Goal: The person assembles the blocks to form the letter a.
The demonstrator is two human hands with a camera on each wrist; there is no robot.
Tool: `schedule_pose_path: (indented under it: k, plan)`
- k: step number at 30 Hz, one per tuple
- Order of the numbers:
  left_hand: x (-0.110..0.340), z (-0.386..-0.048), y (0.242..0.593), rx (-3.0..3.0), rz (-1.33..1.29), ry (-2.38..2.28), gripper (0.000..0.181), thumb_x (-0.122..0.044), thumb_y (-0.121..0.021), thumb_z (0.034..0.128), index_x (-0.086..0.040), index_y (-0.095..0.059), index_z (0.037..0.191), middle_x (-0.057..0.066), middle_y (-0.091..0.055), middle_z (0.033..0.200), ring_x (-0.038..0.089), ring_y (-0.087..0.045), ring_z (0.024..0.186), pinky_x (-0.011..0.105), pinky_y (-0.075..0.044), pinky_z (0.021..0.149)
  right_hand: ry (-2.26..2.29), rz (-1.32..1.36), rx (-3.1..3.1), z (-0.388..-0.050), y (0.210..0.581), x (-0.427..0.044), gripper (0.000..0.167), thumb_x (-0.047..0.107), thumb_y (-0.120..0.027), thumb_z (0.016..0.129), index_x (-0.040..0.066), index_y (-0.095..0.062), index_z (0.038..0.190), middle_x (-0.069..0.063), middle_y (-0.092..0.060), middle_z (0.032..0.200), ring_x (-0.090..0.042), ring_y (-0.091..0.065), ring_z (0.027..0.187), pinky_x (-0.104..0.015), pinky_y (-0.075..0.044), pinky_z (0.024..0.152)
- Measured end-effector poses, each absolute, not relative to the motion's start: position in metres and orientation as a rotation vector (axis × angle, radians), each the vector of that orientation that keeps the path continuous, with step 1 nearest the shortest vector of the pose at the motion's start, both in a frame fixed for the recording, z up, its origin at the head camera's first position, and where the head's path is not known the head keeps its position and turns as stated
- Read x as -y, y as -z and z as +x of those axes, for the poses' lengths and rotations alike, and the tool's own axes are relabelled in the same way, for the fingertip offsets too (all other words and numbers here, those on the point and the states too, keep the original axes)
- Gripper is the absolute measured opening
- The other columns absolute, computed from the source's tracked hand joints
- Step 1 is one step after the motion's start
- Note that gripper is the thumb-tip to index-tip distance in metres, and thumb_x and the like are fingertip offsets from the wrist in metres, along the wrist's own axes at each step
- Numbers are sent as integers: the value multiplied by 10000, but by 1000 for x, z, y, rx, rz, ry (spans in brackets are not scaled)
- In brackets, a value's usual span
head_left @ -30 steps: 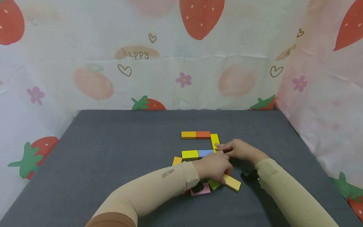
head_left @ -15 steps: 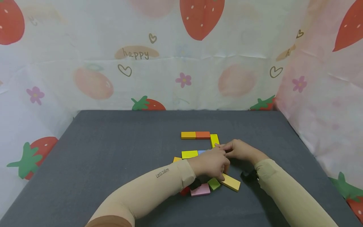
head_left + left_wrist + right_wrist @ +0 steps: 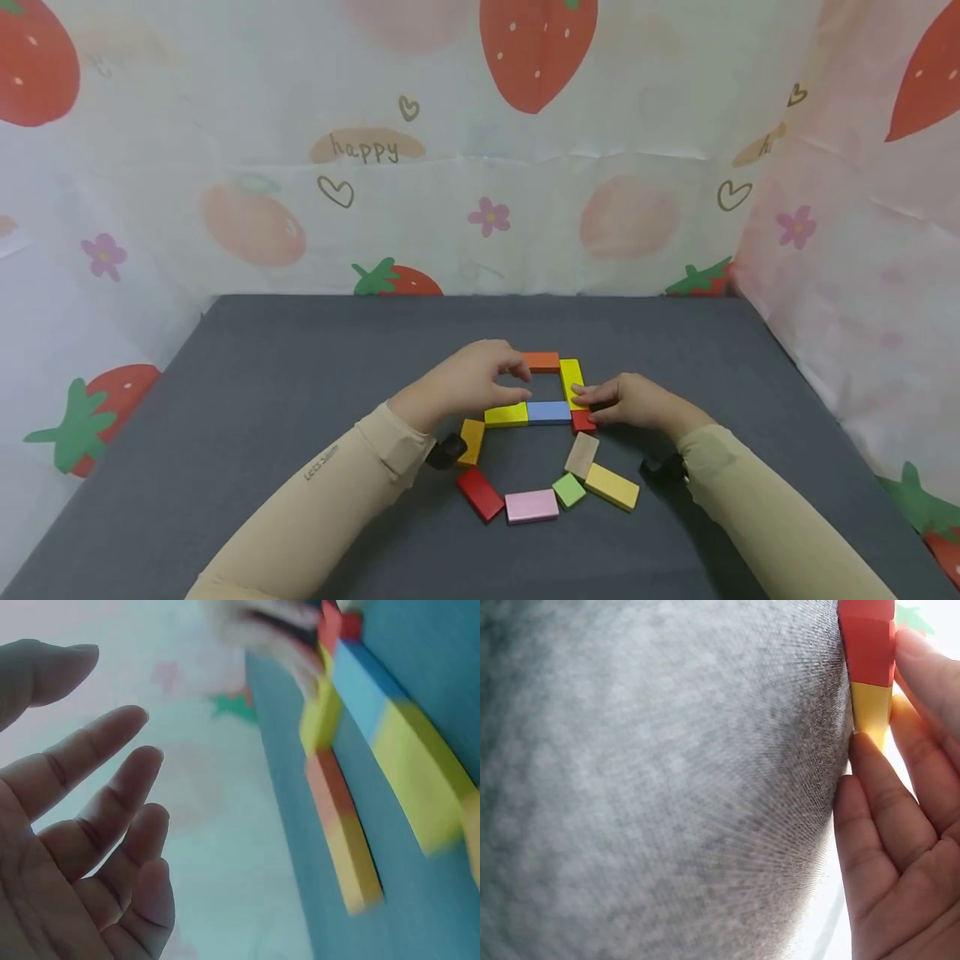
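My left hand (image 3: 471,379), fingers spread and holding nothing, hovers over the left part of the block outline and hides the far-left block. It shows empty in the left wrist view too. My right hand (image 3: 637,404) touches the yellow block (image 3: 571,379) and the small red block (image 3: 583,421) at the outline's right corner. In the right wrist view the thumb lies along the red block (image 3: 870,649), with other fingertips at the yellow block (image 3: 871,709). Left of the red block lie a blue block (image 3: 549,412) and another yellow block (image 3: 506,415).
An orange-red block (image 3: 542,362) lies at the back. Nearer me curve an orange block (image 3: 471,442), a longer red block (image 3: 480,493), a pink block (image 3: 532,506), a green block (image 3: 569,490), a pale yellow block (image 3: 612,487) and a tan block (image 3: 582,455) on the grey cloth (image 3: 300,350).
My left hand has drawn back leftward and away from the right corner, uncovering the small red, blue and tan blocks. My right hand stays nearly where it was.
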State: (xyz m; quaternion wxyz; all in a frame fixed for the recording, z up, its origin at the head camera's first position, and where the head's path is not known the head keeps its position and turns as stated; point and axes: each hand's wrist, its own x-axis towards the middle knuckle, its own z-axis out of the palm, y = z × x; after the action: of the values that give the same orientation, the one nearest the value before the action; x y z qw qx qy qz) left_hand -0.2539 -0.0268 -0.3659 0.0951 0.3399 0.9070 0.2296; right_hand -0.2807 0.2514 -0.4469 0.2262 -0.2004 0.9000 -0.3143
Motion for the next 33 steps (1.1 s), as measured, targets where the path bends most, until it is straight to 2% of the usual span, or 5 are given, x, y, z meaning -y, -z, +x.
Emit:
schedule_pose_path:
  k: [4,8,18,28,33]
  plan:
    - [65,-249,376,-2724,846,-795,172,-296,-659,831,-183,-647,960,3,-588,983,178,-527,906,283,-450,761,845,-545,-2494,-280,448,-252,382,257,-681,810,258,-612,1186,39,-514,1296,-240,-407,1264,-443,-335,996]
    - [97,-242,389,-2737,716,-865,121,-269,-663,832,-203,-647,932,-32,-574,952,184,-517,904,291,-447,752,841,-554,-2507,-281,449,-253,381,258,-678,812,257,-611,1187,44,-511,1298,-238,-408,1263,-439,-339,994]
    - [156,-232,423,-2771,596,-911,92,-282,-662,832,-228,-646,905,-71,-574,920,118,-508,843,312,-435,721,771,-571,-2565,-285,450,-253,372,247,-669,822,255,-611,1190,61,-513,1297,-239,-418,1256,-436,-357,982]
    - [180,-247,410,-2853,602,-865,112,-252,-637,851,-174,-651,930,-1,-585,952,172,-524,866,347,-434,731,501,-774,-2693,-284,439,-243,373,248,-674,819,211,-622,1186,54,-559,1249,-213,-501,1181,-415,-411,933]
    - [185,-262,396,-2916,632,-665,197,-260,-626,857,-125,-642,1001,58,-583,1013,226,-531,932,399,-436,791,566,-702,-2735,-281,424,-246,417,264,-678,815,192,-600,1218,25,-530,1292,-244,-483,1197,-425,-421,918]
